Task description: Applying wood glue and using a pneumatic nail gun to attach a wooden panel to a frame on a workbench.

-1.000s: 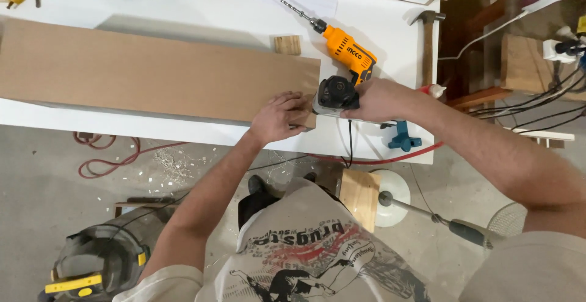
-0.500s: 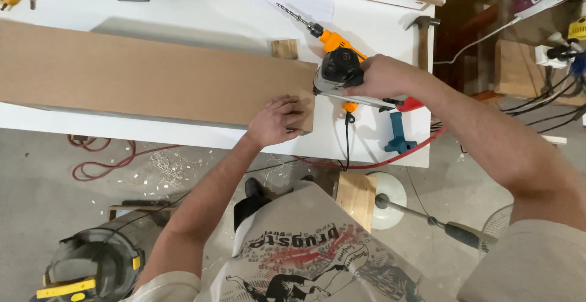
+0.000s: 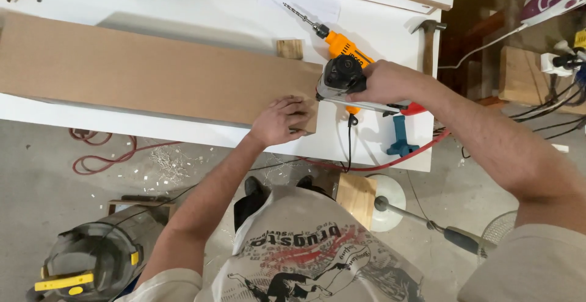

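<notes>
From up here I see my left hand (image 3: 282, 120) lying flat, fingers spread and together with the surface, on the near right corner of the long brown board (image 3: 152, 73). That board lies lengthwise across the white bench (image 3: 201, 18), its right end stopping just short of the tool in my other hand. My right hand (image 3: 384, 82) is clamped around a black and grey power tool (image 3: 342, 77) that sits at the board's right end edge; it looks like a small sander or trimmer, though my hand covers too much of it for me to be sure. A black cord (image 3: 349, 146) drops from it over the front of the bench.

Just behind the tool lies an orange drill (image 3: 332, 39), its bit pointing up and to the left, and a small wood block (image 3: 289, 49) rests against the board's far edge. A hammer (image 3: 427, 42) lies near the bench's right side, and a blue handle (image 3: 400, 137) sits on the bench just right of the cord, beside a red cable (image 3: 390, 161) that loops down off the front edge. On the floor to the left I make out a coiled red hose (image 3: 104, 155) and a vacuum canister with yellow clips (image 3: 91, 262).
</notes>
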